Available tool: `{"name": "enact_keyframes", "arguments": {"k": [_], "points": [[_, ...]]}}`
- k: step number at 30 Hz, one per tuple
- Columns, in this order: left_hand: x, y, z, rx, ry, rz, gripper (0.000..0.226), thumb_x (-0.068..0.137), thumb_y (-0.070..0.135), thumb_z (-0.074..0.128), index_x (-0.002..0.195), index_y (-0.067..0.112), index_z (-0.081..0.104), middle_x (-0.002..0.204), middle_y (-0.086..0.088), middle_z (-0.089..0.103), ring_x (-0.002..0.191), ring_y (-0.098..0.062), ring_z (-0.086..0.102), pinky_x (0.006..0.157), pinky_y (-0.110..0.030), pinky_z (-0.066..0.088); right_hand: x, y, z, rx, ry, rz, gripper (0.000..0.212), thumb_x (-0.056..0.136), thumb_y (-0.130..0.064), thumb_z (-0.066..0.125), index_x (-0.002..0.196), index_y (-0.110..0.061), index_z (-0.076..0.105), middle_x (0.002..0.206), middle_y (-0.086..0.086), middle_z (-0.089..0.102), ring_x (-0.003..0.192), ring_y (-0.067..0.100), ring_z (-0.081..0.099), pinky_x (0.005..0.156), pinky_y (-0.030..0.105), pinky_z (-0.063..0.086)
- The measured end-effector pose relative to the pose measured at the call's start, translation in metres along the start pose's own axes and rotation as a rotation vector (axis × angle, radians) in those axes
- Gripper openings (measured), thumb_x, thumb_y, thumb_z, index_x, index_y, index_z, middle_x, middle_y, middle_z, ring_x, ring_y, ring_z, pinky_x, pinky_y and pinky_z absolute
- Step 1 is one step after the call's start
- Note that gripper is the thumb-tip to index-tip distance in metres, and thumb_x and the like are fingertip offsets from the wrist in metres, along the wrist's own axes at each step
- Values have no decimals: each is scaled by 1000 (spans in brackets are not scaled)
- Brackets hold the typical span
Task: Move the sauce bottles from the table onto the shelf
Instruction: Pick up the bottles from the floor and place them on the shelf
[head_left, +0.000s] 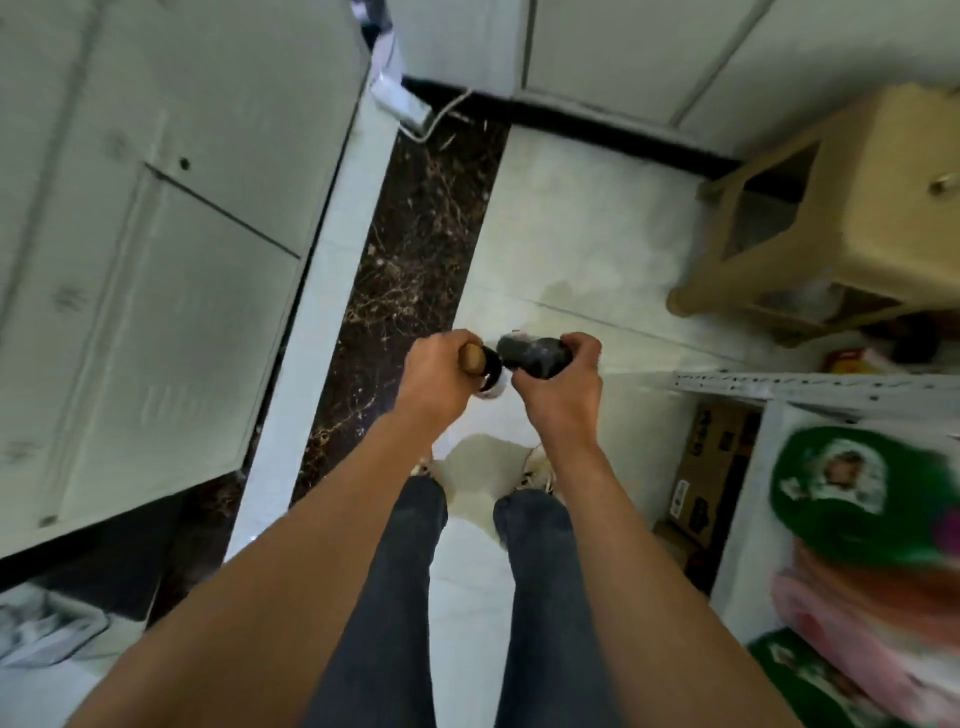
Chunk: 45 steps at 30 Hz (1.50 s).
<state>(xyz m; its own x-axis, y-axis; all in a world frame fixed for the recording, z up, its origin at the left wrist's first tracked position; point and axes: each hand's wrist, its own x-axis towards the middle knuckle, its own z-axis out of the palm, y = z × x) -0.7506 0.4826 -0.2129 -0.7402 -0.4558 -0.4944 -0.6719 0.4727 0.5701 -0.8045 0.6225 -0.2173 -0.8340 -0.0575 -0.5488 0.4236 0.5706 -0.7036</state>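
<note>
Left hand (434, 375) grips a dark sauce bottle with tan cap (480, 370), fingers curled round its neck. Right hand (563, 387) grips a second dark bottle (532, 356), fingers wrapped round it. Both bottles are held over the white floor tiles (561, 249), their ends nearly touching, well left of the metal shelf edge (810, 387). Beige plastic stool (841, 208) stands beyond the shelf edge; cardboard box (711, 467) below it.

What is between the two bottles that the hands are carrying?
Nothing. In the head view, the left hand's bottle and the right hand's bottle nearly meet; only pale floor shows behind.
</note>
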Motion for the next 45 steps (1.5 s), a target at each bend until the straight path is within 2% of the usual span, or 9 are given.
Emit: {"name": "enact_keyframes", "arguments": {"k": [6, 11, 16, 21, 26, 30, 38, 42, 45], "points": [[-52, 111, -115, -296, 170, 213, 47, 67, 6, 83, 102, 22, 57, 94, 5, 67, 88, -12, 63, 80, -22, 51, -57, -126, -91, 93, 146, -274, 61, 63, -9, 81, 118, -23, 56, 114, -4, 56, 96, 12, 57, 66, -3, 39], [-81, 198, -185, -525, 197, 400, 49, 67, 8, 86, 106, 13, 57, 104, -2, 69, 99, -12, 65, 86, -23, 52, -99, -208, -156, 230, 233, -461, 62, 61, -12, 82, 115, -23, 56, 104, -5, 63, 95, 12, 61, 80, 17, 49], [-112, 281, -244, -605, 129, 622, 48, 70, 8, 84, 112, 11, 62, 104, -2, 71, 98, -5, 66, 74, -8, 49, -151, -271, -224, 344, 377, -618, 55, 66, -18, 86, 110, -23, 53, 103, -9, 63, 95, 8, 61, 82, 15, 49], [-163, 349, -280, -673, 16, 850, 47, 72, 14, 83, 115, 21, 66, 104, 5, 73, 100, -3, 67, 91, -24, 50, -212, -317, -286, 447, 504, -718, 55, 63, -17, 89, 113, -16, 65, 102, -4, 73, 93, 9, 70, 86, 30, 57], [-212, 400, -294, -752, -135, 994, 39, 78, 18, 78, 113, 31, 65, 106, 9, 73, 103, -5, 67, 96, -32, 51, -283, -334, -341, 487, 595, -797, 47, 68, -9, 87, 112, -14, 70, 99, -3, 75, 93, 10, 71, 80, 22, 56], [-256, 431, -295, -746, -206, 1104, 25, 78, 26, 78, 101, 33, 70, 100, 11, 73, 101, -9, 67, 96, -35, 50, -338, -327, -376, 471, 695, -845, 38, 72, -9, 85, 108, -14, 72, 99, 0, 76, 94, 15, 72, 85, 30, 57], [-382, 490, -258, -853, -412, 1242, 29, 75, 29, 81, 99, 31, 65, 99, 6, 72, 96, -15, 68, 94, -46, 53, -453, -292, -447, 400, 979, -866, 30, 70, -13, 87, 97, -19, 76, 93, -3, 77, 90, 15, 73, 87, 36, 58], [-448, 511, -234, -889, -436, 1340, 34, 79, 25, 79, 106, 23, 58, 97, 9, 67, 90, -2, 65, 95, -42, 52, -510, -266, -482, 397, 1091, -886, 31, 70, -7, 86, 96, -19, 75, 86, -8, 77, 81, 6, 73, 71, 18, 55], [-496, 524, -220, -922, -449, 1408, 41, 80, 28, 77, 113, 18, 55, 101, 12, 66, 90, 2, 65, 91, -38, 54, -550, -246, -510, 370, 1186, -891, 30, 72, -4, 84, 99, -10, 76, 89, -2, 77, 80, 6, 72, 70, 16, 52]]}}
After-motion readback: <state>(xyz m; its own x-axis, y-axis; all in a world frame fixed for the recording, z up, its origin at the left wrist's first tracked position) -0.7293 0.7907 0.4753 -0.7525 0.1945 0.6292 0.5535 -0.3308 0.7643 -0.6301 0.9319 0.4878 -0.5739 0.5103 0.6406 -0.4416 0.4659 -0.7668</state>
